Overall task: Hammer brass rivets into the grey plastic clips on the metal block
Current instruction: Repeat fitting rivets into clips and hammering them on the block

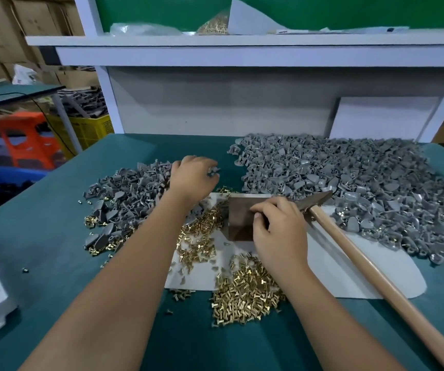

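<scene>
A: Our left hand (192, 178) pinches a grey plastic clip (213, 170) beside the left clip pile (124, 199); our right hand (279, 231), fingers curled, rests on the metal block (242, 220) — whether its grip holds a rivet, we cannot tell.

B: The hammer (349, 242) lies untouched. Loose brass rivets (247, 293) crowd the block; we judge a careless reach could scatter them across the counter (55, 263).

Metal block (242, 220) lies between two clip piles (135, 199), rivets (245, 293) before it.
</scene>
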A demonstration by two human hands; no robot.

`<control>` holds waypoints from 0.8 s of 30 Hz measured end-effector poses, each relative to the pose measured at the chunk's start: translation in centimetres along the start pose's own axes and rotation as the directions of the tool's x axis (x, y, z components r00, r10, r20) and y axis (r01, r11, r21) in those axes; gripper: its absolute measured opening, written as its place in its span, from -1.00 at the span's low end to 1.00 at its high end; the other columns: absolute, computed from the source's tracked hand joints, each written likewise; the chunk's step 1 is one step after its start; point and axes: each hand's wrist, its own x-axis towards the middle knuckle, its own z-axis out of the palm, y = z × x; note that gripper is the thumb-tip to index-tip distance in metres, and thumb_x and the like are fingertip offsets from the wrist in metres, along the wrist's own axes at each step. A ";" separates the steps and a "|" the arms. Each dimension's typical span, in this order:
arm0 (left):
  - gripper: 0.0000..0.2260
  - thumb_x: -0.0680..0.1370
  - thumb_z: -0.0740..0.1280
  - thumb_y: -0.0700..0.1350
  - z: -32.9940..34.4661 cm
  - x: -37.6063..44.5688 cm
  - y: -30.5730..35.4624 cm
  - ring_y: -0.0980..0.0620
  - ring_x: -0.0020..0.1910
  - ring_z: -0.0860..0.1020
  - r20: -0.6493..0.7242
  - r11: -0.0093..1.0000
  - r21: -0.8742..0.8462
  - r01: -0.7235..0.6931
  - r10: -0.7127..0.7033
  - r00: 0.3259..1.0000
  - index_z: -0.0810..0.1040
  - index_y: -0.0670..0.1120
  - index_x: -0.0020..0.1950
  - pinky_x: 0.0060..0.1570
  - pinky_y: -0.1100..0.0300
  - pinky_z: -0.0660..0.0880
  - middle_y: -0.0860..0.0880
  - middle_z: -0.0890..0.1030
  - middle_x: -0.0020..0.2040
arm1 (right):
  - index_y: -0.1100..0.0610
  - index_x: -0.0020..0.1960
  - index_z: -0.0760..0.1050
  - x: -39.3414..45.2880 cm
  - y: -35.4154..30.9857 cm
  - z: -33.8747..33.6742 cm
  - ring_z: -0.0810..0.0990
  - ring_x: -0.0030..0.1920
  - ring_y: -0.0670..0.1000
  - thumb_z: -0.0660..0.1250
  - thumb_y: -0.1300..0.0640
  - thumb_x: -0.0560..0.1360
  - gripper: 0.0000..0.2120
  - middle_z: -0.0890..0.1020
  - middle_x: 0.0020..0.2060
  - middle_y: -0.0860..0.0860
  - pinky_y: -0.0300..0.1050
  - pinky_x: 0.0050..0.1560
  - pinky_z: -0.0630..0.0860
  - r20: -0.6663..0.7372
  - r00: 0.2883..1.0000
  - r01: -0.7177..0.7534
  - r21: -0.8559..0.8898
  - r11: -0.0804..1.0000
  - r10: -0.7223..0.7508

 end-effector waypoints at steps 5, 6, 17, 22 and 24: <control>-0.54 0.64 0.14 0.10 3.1 5.4 0.2 -0.16 0.59 -0.01 0.084 0.987 0.164 0.009 -0.023 0.996 0.20 0.19 0.54 0.47 -0.31 -0.10 -0.04 0.18 0.59 | 0.00 -0.10 0.57 0.5 0.1 0.2 0.39 -0.03 -0.06 0.30 0.16 0.48 -0.90 0.49 -0.11 -0.12 -0.11 -0.01 0.32 -0.002 1.000 0.002 -0.041 0.999 -0.002; -0.54 0.65 0.12 0.11 3.7 6.2 -0.2 -0.15 0.59 -0.04 0.111 0.983 0.182 0.019 -0.040 0.993 0.16 0.21 0.55 0.47 -0.32 -0.12 -0.04 0.14 0.60 | -0.01 -0.11 0.55 0.5 0.1 0.3 0.39 -0.04 -0.07 0.30 0.15 0.48 -0.91 0.47 -0.12 -0.14 -0.11 -0.01 0.32 0.000 1.000 0.011 -0.055 0.998 -0.011; -0.72 0.66 0.20 0.01 3.1 3.4 -2.5 -0.11 0.13 0.54 0.217 0.988 0.099 0.121 -0.140 0.966 0.53 -0.04 0.31 0.13 -0.02 0.52 -0.09 0.59 0.21 | -0.03 -0.10 0.51 0.4 0.2 0.5 0.39 -0.01 -0.06 0.26 0.13 0.49 -0.91 0.47 -0.10 -0.13 -0.12 0.00 0.24 0.024 0.999 0.023 -0.110 0.994 -0.021; -0.65 0.64 0.18 0.13 1.1 -0.7 -1.5 -0.20 0.25 0.42 0.271 0.993 0.099 0.068 -0.093 0.958 0.48 -0.06 0.28 0.26 -0.13 0.40 -0.15 0.45 0.21 | 0.01 -0.02 0.54 0.2 0.0 0.1 0.40 0.06 -0.01 0.25 0.13 0.52 -0.89 0.50 -0.03 -0.08 -0.05 0.14 0.31 0.065 0.998 0.033 -0.102 0.994 -0.026; -0.68 0.64 0.17 0.11 0.0 -1.9 -1.3 -0.19 0.21 0.46 0.290 0.997 0.067 0.039 -0.057 0.955 0.54 -0.06 0.22 0.27 -0.14 0.40 -0.14 0.52 0.15 | 0.05 0.03 0.56 -0.2 -0.4 -0.3 0.42 0.10 0.04 0.25 0.15 0.52 -0.86 0.54 0.02 -0.03 -0.01 0.20 0.30 0.058 0.997 0.061 -0.143 0.988 -0.053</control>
